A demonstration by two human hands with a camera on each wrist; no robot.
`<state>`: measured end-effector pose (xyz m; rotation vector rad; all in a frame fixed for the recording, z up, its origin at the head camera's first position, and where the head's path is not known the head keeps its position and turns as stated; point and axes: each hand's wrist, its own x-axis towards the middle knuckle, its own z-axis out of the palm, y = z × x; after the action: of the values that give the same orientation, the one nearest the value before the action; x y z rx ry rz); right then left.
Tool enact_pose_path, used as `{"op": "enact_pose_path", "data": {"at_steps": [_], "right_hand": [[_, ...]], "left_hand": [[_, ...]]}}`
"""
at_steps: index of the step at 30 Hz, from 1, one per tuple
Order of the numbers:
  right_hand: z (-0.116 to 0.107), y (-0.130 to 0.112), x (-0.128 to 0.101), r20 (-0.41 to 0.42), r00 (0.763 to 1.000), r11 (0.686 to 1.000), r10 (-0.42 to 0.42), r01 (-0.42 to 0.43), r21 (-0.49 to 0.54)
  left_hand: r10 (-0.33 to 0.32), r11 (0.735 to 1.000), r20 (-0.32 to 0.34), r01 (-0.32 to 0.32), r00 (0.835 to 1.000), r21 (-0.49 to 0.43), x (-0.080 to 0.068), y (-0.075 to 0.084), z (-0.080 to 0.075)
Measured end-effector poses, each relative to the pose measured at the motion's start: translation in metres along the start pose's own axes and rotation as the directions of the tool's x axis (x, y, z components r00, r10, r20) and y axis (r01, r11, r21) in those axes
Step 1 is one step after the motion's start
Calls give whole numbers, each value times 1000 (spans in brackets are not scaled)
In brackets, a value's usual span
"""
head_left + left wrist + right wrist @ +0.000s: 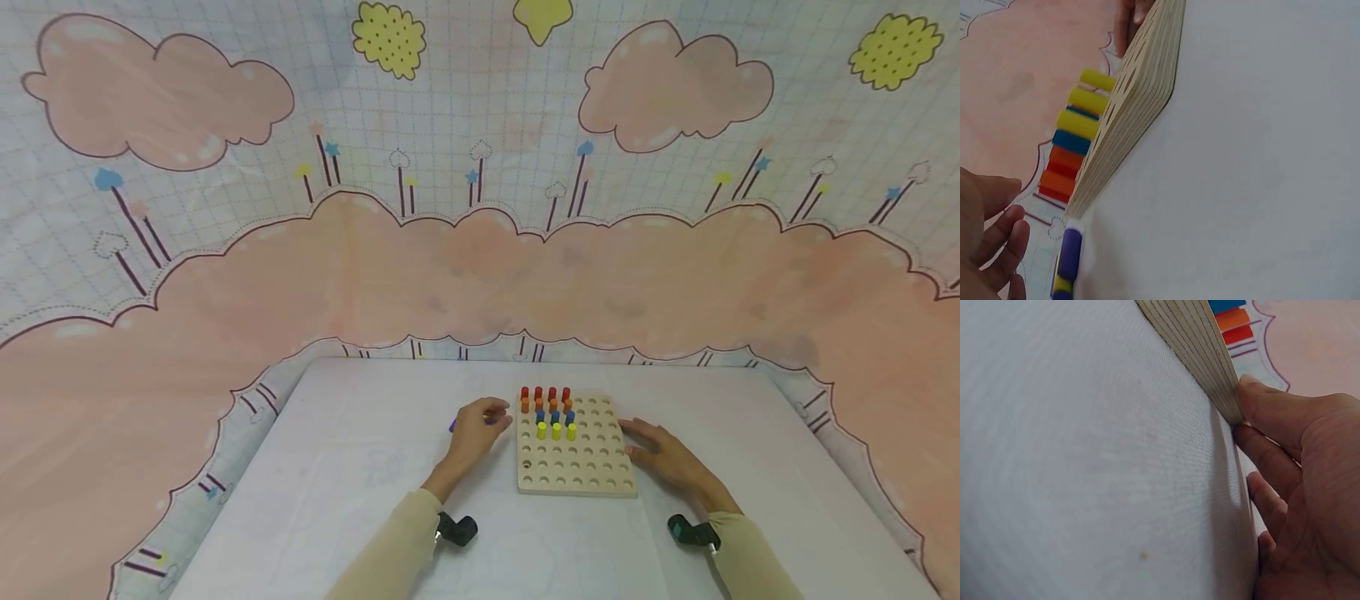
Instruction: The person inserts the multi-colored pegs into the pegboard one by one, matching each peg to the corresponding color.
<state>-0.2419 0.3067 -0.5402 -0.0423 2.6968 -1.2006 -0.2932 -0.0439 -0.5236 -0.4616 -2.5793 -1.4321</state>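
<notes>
Covering the table (375, 467) is a white cloth; a wooden pegboard (576, 471) lies at its middle, with red, orange, blue and yellow pegs (553, 412) standing in its far-left holes. Right hand (671, 462) lies flat, fingers straight, fingertips (1260, 403) touching the board's right edge. Left hand (475, 432) rests just left of the board, fingers curled over loose pegs (1070, 253) on the cloth; whether it grips one cannot be told. Risk: a loose peg could roll off, or a nudged board could tip the standing pegs.
</notes>
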Motion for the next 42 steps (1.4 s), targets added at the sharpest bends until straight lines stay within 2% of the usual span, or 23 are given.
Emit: {"op": "enact_pose_path", "data": {"at_steps": [8,16,22,29,42], "right_hand": [[0,-2,-1,0,999,999,38,-38,27],[0,-2,-4,8,1000,999,28,-28,30],[0,-1,-4,4,1000,1000,11,-11,20],[2,-1,-5,6,1000,999,28,-28,31],[0,-6,-4,-9,1000,1000,18,-18,14]], "left_hand": [[-29,999,-62,31,998,34,3,-14,-19],[-22,981,-123,45,992,188,1,-28,-23],[-22,973,-153,56,988,225,0,-35,-24],[-70,962,-125,100,990,253,0,-36,-24],[-85,961,-131,115,988,250,2,-32,-22]]}}
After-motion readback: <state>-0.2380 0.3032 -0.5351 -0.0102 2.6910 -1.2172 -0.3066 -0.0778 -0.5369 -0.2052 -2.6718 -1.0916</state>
